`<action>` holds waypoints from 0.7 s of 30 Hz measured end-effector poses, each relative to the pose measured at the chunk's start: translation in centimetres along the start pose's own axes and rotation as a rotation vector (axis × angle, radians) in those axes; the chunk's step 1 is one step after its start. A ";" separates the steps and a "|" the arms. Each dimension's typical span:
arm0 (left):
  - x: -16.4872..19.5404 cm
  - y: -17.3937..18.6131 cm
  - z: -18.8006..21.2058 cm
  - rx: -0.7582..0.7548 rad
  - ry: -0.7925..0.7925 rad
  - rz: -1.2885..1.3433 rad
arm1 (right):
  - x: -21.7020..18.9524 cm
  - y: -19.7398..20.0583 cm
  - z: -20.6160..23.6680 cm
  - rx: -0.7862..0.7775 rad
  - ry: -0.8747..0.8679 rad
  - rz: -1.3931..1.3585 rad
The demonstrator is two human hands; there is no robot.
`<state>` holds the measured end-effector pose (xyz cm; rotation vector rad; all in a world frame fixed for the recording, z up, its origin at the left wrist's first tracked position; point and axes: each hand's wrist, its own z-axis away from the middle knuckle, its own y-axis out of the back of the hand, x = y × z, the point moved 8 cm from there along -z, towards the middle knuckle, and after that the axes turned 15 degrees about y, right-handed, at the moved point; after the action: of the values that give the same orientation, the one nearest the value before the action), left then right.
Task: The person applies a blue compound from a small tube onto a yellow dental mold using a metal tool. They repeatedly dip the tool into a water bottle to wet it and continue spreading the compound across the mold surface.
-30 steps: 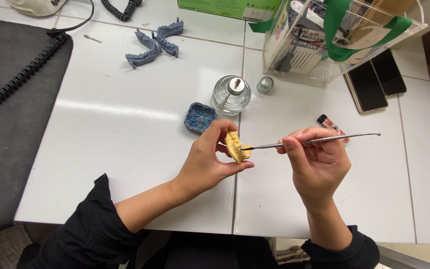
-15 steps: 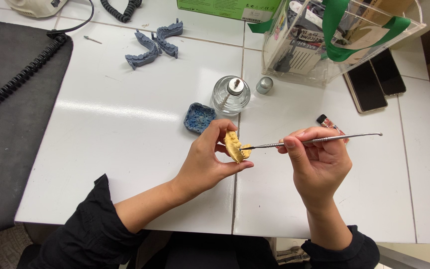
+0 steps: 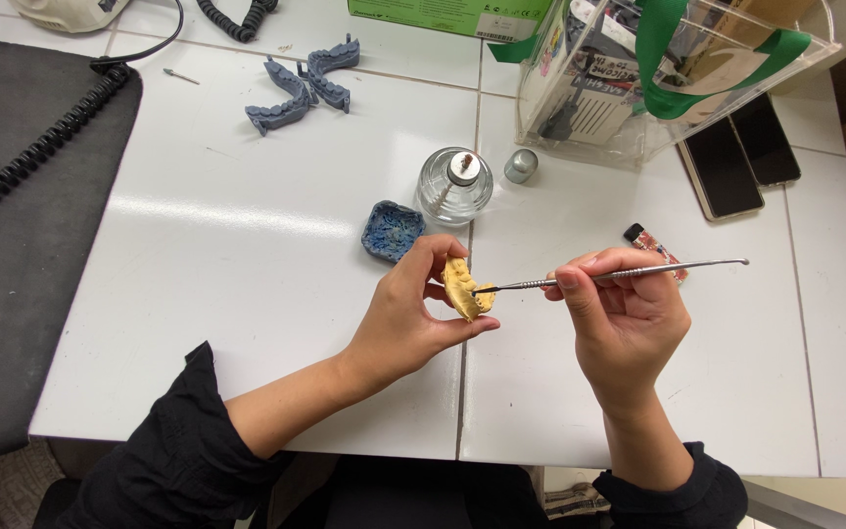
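- The white counter (image 3: 247,294) carries everything you work over, and a dark mat (image 3: 22,245) covers its left end.
- A clear box (image 3: 638,88) with green straps stands at the far right, with two phones (image 3: 741,157) lying flat just beside it.
- Your left hand (image 3: 413,313) hovers above the counter's middle seam; its fingers (image 3: 438,250) and thumb pinch a yellow cast (image 3: 462,286), held on edge.
- Your right hand (image 3: 624,318) is just to the right of it, with its fingers (image 3: 580,274) pressed together around a thin metal tool (image 3: 629,271), held like a pen.
- The tool lies nearly level, its tip touching the cast and its other end reaching out past your hand to the right.
- A small glass burner (image 3: 452,186) stands just beyond the cast, its metal cap (image 3: 520,165) off and set near it to the right.
- Two grey-blue casts (image 3: 301,83) lie together at the far left, well apart from your hands.
- A small blue dish (image 3: 392,229) sits just left of the burner, near your left fingers.
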<state>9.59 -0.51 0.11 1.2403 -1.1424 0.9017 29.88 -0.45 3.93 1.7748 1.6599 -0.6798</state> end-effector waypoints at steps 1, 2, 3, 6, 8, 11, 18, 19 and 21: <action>0.0 0.0 0.0 0.001 -0.003 -0.001 | 0.0 0.0 0.0 0.001 0.000 -0.001; 0.0 -0.1 0.0 -0.001 0.000 -0.002 | -0.1 0.1 -0.1 0.002 0.001 -0.001; 0.0 0.0 0.0 -0.003 0.003 -0.002 | -0.1 0.1 -0.1 0.003 0.002 -0.002; 0.0 0.0 0.0 -0.006 0.003 -0.005 | -0.2 0.4 -0.2 0.003 0.003 0.037; 0.0 0.0 0.0 -0.004 0.001 -0.010 | -0.2 0.3 -0.2 0.008 0.007 0.031; 0.1 0.1 0.0 0.000 -0.002 -0.016 | -0.2 0.1 -0.1 0.004 0.004 0.005; 0.1 0.1 0.0 0.007 0.005 -0.010 | -0.1 0.2 -0.1 0.002 -0.007 0.009; 0.1 0.2 0.1 0.007 0.005 -0.009 | -0.1 0.1 -0.1 0.001 -0.003 0.009; 0.1 0.1 0.1 0.002 0.007 -0.004 | -0.2 0.1 -0.1 0.001 0.007 0.010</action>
<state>9.49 -0.58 0.22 1.2403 -1.1338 0.9039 30.00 -0.53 4.17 1.7864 1.6545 -0.6708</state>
